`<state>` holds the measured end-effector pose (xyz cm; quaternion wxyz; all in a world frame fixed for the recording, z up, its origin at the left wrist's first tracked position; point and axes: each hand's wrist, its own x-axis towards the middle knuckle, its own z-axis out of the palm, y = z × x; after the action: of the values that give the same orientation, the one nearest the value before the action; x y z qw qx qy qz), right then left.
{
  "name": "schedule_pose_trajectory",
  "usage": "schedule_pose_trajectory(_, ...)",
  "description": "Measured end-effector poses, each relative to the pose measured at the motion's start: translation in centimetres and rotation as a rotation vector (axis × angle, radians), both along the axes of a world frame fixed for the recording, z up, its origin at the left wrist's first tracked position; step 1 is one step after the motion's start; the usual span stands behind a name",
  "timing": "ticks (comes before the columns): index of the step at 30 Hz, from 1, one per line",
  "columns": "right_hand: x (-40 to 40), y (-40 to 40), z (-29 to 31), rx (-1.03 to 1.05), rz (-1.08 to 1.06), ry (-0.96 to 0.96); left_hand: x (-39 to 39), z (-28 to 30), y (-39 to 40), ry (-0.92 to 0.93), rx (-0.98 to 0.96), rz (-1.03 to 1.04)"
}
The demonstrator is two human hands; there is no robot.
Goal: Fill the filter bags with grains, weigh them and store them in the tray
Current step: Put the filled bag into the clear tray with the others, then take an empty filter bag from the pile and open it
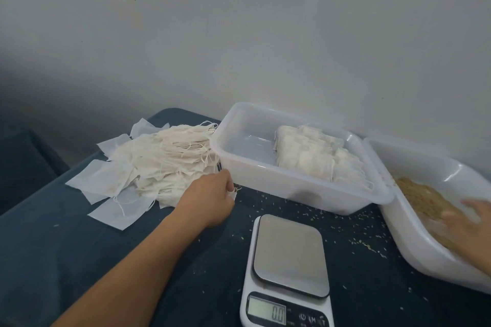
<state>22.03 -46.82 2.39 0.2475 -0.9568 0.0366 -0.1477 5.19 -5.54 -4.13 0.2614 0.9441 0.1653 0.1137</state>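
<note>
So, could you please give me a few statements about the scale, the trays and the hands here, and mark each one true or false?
1. The scale has a bag on its platform. False: the platform is bare and it reads 0.0.
2. Filled bags lie in the middle tray. True.
3. The left hand is at the pile of empty filter bags. True.
4. The right hand rests on the scale. False: it is in the grain tray.
</note>
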Motion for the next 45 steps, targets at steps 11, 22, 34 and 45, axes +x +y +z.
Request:
schedule_pose_trajectory(11, -11.0, 16.0, -3.5, -0.179, 1.101, -0.512, -0.5, 1.7, -6.1, -0.414, -0.357, -0.190)
schedule_pose_trajectory(22, -10.5, 16.3, -5.6, -0.133, 0.977, -0.515, -0.4, 1.3, -7.5, -0.526, -0.278, -0.126)
schedule_pose_trajectory(34, -10.8, 15.4, -4.9, 0.052, 1.136, -0.677, -0.5, 1.9, -7.4, -0.484, -0.810, -0.257)
schedule_pose_trajectory(45, -11.2, 14.0, -4.1, 0.609, 1.035, -0.258, 0.3, 3.3, -7.5, 0.081, -1.077, -0.744)
